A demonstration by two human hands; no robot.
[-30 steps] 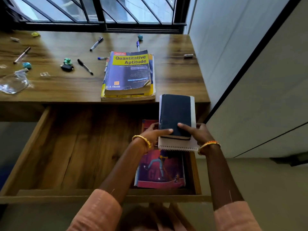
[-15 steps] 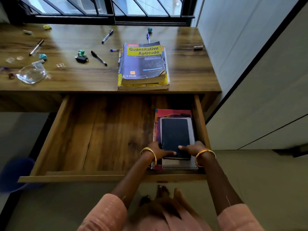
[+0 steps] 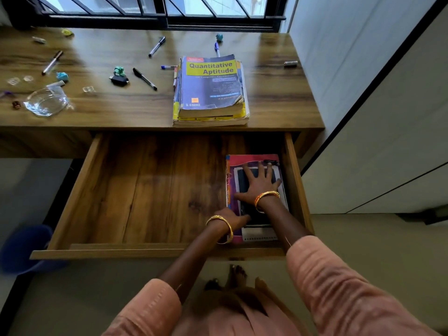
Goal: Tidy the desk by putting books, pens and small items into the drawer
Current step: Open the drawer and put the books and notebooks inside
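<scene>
The drawer (image 3: 145, 190) stands pulled wide out from under the counter (image 3: 278, 98), and a small stack sits in its right front corner, tucked against the right wall, which I take to be deliberate, since it leaves the broad bare floor of the drawer for what is yet to go in. At the bottom lies a pink book (image 3: 252, 159), on it a spiral pad (image 3: 260, 235), and on top a dark notebook (image 3: 242, 183). The right hand (image 3: 258, 184) lies flat on the notebook, fingers spread and straight, pressing down as if to settle the stack square. The left hand (image 3: 234, 218) is at the stack's near left edge, fingers reaching against the notebook's side; whether it pinches or merely nudges I cannot tell. Up on the counter much waits: a pile of thick books (image 3: 211, 90) at the front edge just above the drawer, a black pen (image 3: 144, 78) and a marker (image 3: 157, 46) toward the middle, another pen (image 3: 52, 62) and a glass dish (image 3: 46, 101) near the left end, and a small cap (image 3: 290, 64) by the right edge.
</scene>
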